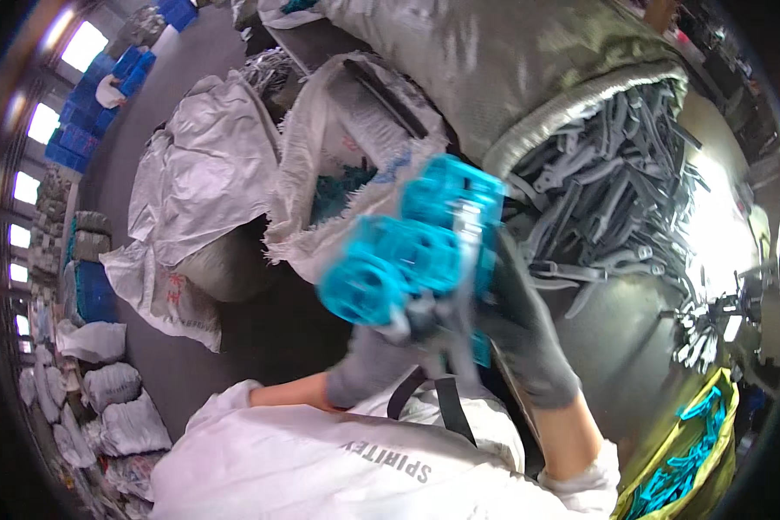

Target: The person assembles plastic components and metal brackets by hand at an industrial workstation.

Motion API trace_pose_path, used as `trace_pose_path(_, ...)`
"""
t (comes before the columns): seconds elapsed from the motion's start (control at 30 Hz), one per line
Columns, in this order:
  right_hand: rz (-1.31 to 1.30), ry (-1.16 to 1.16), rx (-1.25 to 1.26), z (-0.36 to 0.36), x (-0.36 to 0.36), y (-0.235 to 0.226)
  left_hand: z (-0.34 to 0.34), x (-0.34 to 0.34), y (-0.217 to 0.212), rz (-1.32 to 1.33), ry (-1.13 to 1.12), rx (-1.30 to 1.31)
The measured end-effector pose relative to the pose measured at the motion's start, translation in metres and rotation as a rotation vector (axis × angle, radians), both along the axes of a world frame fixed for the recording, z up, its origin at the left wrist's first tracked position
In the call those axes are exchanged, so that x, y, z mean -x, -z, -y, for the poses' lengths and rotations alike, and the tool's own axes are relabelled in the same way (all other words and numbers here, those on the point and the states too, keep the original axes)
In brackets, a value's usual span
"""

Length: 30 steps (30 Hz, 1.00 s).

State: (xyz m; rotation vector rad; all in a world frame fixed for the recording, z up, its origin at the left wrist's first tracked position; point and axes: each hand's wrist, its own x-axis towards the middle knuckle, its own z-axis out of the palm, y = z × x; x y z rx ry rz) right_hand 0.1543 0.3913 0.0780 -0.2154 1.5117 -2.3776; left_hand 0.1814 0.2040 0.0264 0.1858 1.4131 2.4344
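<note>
white woven sacking [208, 165] slumps at left, then comes an open sack [279, 221] with turquoise bits inside. grey-gloved, the left hand [374, 366] sits low behind a cluster of turquoise parts [394, 251] held up before the body; its fingertips are hidden or blurred, so i cannot tell how they close. the right hand [529, 338] seems to clasp the cluster's right side. best, i judge, to bear the weight from below, keep that clasp firm without crushing, and turn the cluster slowly so nothing slips. farther right, grey strips [607, 182] spill from a large sack [468, 78].
</note>
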Motion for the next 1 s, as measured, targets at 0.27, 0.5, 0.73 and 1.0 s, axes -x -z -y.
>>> trace_pose_path(0.27, 0.167, -0.187, -0.264, 0.121, 0.108, 0.041, 0.154, 0.149, 0.001, 0.293, -0.116, 0.151)
trace_pose_path(0.5, 0.327, -0.083, -0.228, -0.045, -0.039, 0.017, 0.082, 0.171, 0.009, -0.748, -0.213, 1.173)
trace_pose_path(0.73, 0.516, 0.626, -0.160, -0.121, -0.136, 0.020, -0.070, 0.132, -0.008, -1.020, 0.209, 1.474)
trace_pose_path(1.0, 0.381, 1.669, -0.888, -0.351, -0.276, 0.043, -0.044, 0.121, -0.027, -0.449, 0.063, 1.241)
